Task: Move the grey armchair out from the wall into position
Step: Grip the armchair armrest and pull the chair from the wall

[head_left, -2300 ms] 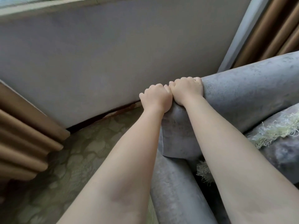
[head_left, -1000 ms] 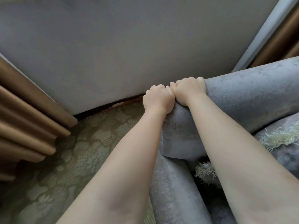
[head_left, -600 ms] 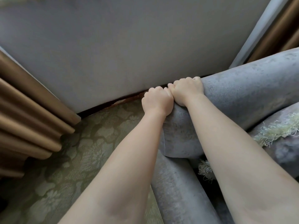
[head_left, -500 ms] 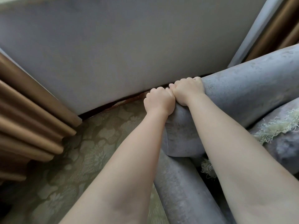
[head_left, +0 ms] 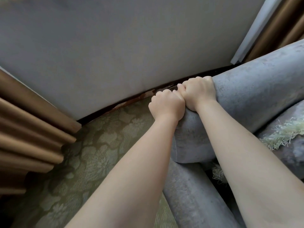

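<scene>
Together, two hands, left [head_left: 166, 105] and right [head_left: 198, 92], clenched on one grey armchair [head_left: 256, 96] back corner.

Both hands gripping armchair back corner, near wall.

Left hand [head_left: 166, 105] and right hand [head_left: 198, 92] side by side, touching, each closed over the rounded top edge at the corner of the grey armchair [head_left: 256, 96]; fingers curl over the far side, mostly hidden. Both forearms bare, extended forward. Armchair back runs up to the right, close to the grey wall [head_left: 123, 46]; whether it touches cannot be told. Fringed cushion [head_left: 284, 134] lies on the seat. Brown curtain [head_left: 29, 129] hangs left, another at upper right. Patterned green carpet [head_left: 92, 158] below, with a dark strip along the wall base.
</scene>
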The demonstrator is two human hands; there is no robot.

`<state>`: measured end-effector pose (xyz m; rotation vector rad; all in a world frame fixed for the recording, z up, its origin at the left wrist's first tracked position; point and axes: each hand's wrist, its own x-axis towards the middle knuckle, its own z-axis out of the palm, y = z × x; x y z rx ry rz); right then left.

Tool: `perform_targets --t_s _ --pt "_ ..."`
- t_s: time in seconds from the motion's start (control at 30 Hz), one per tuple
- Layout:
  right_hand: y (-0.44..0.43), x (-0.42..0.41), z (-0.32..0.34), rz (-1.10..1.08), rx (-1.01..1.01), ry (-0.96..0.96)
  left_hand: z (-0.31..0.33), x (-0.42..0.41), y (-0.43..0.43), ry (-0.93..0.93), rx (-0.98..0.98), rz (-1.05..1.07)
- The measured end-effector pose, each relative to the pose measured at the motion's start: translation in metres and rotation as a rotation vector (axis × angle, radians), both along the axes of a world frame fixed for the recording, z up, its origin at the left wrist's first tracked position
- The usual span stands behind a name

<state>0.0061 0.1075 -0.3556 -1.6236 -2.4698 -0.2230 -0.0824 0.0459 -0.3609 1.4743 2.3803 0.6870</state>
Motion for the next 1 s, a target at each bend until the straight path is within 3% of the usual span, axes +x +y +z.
perform_targets --t_s 0.2,0.4,1.0 --pt "-0.004 -0.001 0.001 0.013 0.023 -0.004 0.004 0.001 -0.003 -0.003 -0.019 0.029" --pt "-0.012 0.001 0.01 0.02 -0.094 -0.068 0.016 0.008 -0.014 -0.034 -0.096 0.07" --pt "-0.059 -0.001 0.016 0.018 -0.13 -0.009 0.019 0.006 -0.061 -0.026 -0.096 0.082"
